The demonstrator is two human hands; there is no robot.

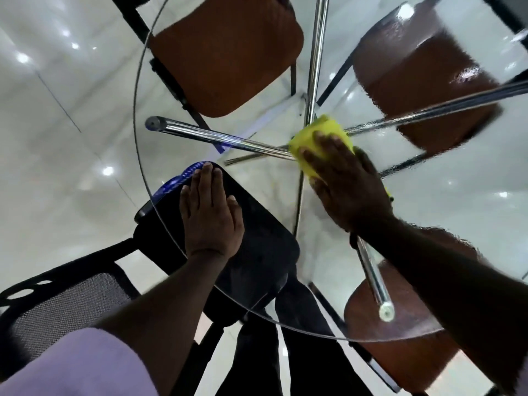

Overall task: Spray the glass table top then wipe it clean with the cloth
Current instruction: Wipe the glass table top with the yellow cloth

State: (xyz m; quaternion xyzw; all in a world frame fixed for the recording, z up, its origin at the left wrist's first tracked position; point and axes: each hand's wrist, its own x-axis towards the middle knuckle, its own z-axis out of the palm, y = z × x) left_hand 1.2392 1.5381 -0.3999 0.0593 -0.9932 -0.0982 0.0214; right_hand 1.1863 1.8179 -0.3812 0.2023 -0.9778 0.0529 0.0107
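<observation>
Spray looks done; right hand [348,184], fingers flat, presses the cloth [323,132] at centre, left hand [210,215] lies flat at eight o'clock; wet film [428,90] toward two o'clock awaits wiping.

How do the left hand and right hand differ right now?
The left hand lies bare on the glass table top near its edge; the right hand presses the yellow cloth near the middle. Both are flat, fingers straight.
</observation>
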